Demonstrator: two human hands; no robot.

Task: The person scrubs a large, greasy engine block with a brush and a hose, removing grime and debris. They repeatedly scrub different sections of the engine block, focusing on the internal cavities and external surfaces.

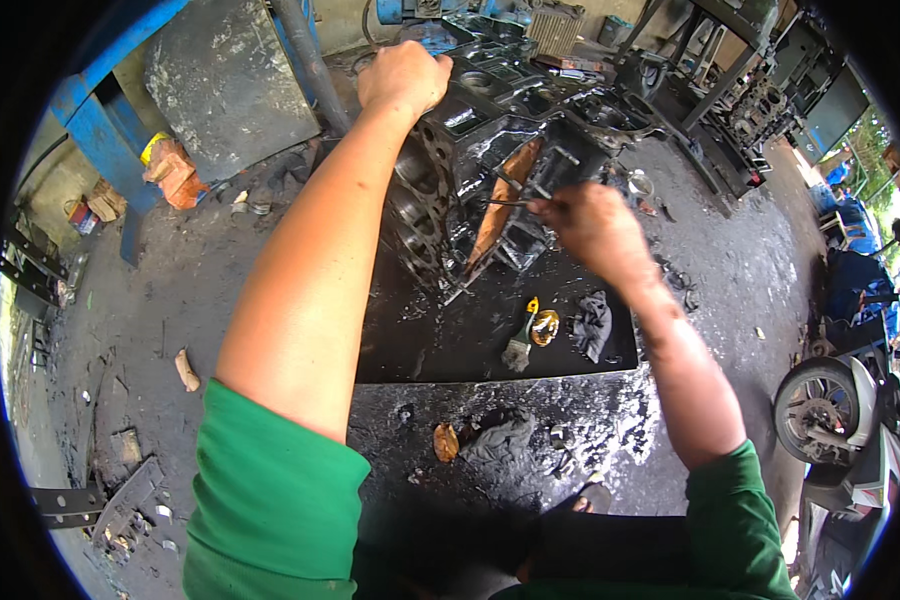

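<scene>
A black, oily engine block [490, 170] stands tilted on a dark metal sheet [470, 340] on the ground. My left hand [404, 76] rests closed on the block's top far edge, arm stretched out over it. My right hand [592, 225] pinches a thin metal rod-like tool [508, 203] whose tip points left into an opening of the block, next to an orange-brown piece inside [492, 215]. Both forearms wear green sleeves.
On the sheet lie a small brush [519, 345], a yellow ring-shaped part [544, 327] and a grey rag [593, 325]. Another rag [500, 437] lies nearer me. Blue steel frame [100, 110] at left, engine parts behind, a motorbike wheel [820, 410] at right.
</scene>
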